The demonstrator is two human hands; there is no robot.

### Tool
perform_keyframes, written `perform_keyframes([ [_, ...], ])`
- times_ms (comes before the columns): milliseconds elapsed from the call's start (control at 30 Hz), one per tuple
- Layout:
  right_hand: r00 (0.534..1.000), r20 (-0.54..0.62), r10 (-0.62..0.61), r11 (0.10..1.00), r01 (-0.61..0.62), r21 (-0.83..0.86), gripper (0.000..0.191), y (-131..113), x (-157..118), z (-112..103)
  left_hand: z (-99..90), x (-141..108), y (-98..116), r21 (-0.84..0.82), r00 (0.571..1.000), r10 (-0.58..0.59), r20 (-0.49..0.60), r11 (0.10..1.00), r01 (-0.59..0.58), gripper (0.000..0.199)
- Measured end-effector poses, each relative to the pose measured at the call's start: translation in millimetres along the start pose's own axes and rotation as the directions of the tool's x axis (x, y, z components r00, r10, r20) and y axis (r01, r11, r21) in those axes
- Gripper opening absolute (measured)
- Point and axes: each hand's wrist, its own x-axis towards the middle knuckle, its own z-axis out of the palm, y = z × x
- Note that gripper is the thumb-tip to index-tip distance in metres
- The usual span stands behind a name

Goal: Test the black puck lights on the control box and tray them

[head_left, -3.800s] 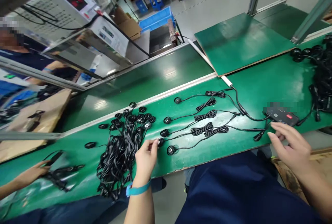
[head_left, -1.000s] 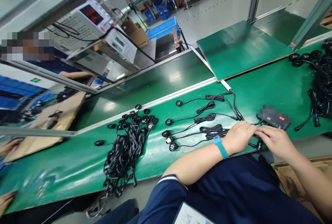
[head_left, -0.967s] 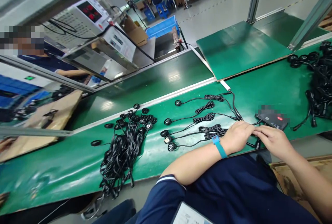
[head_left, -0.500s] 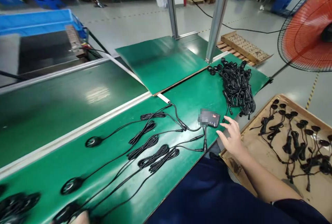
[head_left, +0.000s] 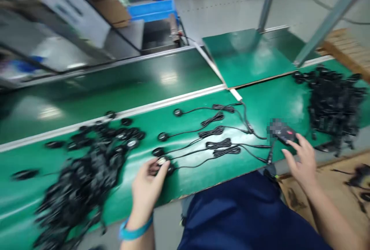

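Note:
My left hand [head_left: 148, 184] pinches a round black puck with a shiny pale centre [head_left: 162, 160], which is on a thin black cable. Other round black pucks [head_left: 163, 137] lie beside and beyond it, their cables bundled into coils [head_left: 219, 131] and running right across the green bench. At the right, my right hand [head_left: 303, 161] has its fingers apart beside a small black box [head_left: 285, 132] with a red mark. A fingertip is at the box's near edge; I cannot tell whether it presses. Cable plugs [head_left: 270, 156] lie close to the box, which is partly blurred out.
A heap of black cabled pucks [head_left: 86, 173] lies on the left of the bench, another dark heap [head_left: 335, 99] on the right. A white strip [head_left: 236, 95] lies near a raised green board [head_left: 248, 59]. Metal posts [head_left: 332, 18] rise behind; a brown tray [head_left: 326, 192] is at lower right.
The camera view has swung left, bringing the left heap and my left hand fully into view. My right hand's fingers are now closer to the black box.

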Motion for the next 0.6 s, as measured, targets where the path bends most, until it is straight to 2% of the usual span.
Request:
perform_keyframes([
  [67, 0.996, -0.076, -0.04, 0.999, 0.039, -0.013, 0.038, 10.2, -0.4, 8.0, 1.7, 2.2, 8.5, -0.036, 0.998, -0.044, 0.033, 0.998, 0.046, 0.059],
  [167, 0.989, -0.141, -0.045, 0.998, 0.04, -0.041, 0.042, 19.7, -2.5, 20.1, 2.0, 4.7, 16.6, 0.036, 0.998, -0.042, 0.046, 0.999, 0.04, 0.055],
  [300, 0.987, -0.157, -0.043, 0.997, 0.031, -0.076, 0.042, 17.2, -3.6, 22.7, -0.1, 5.5, 22.5, 0.142, 0.998, 0.004, 0.056, 0.99, -0.012, 0.046],
  [467, 0.987, -0.149, -0.054, 0.995, 0.041, -0.09, 0.041, 9.0, -0.4, 19.2, -0.9, 11.0, 19.4, 0.135, 0.99, 0.007, 0.14, 0.991, -0.026, 0.033],
  [600, 0.991, -0.128, -0.028, 0.995, 0.015, -0.099, 0.044, 6.7, -0.8, 17.9, -2.2, 12.1, 16.4, 0.139, 0.991, 0.011, 0.134, 0.99, -0.03, 0.032],
])
